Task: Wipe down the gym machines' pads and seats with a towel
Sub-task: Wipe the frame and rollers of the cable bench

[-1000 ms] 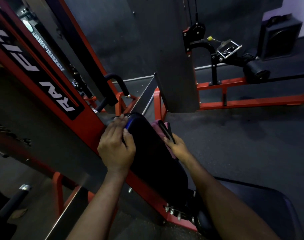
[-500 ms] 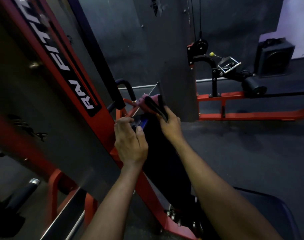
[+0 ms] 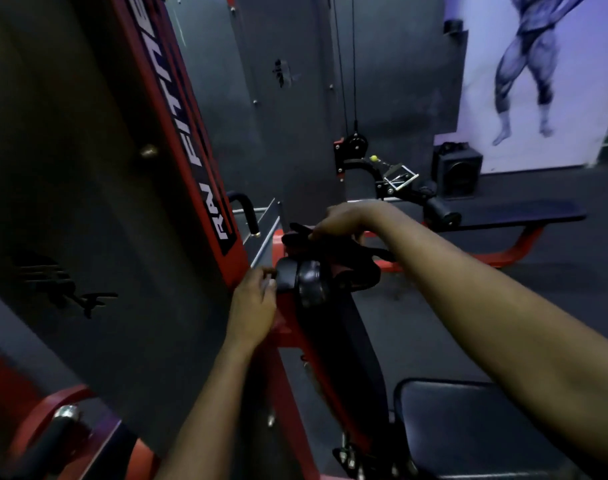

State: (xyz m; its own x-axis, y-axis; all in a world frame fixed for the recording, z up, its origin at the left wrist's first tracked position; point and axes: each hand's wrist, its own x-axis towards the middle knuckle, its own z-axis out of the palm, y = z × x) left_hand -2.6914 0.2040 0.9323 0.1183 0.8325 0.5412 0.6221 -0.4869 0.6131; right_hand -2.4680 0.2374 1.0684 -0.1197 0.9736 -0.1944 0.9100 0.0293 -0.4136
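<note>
**Head view: towel at the top of the back pad**

The right hand [image 3: 344, 220] is gripping the towel [image 3: 340, 273], its fingers curling round the bunched cloth, which is lying over the top end of the black back pad [image 3: 351, 344]. The left hand [image 3: 252, 306] is holding that pad's upper edge beside the red frame [image 3: 171, 109]. In the dim light its fingers seem clenched on the padding.
</note>
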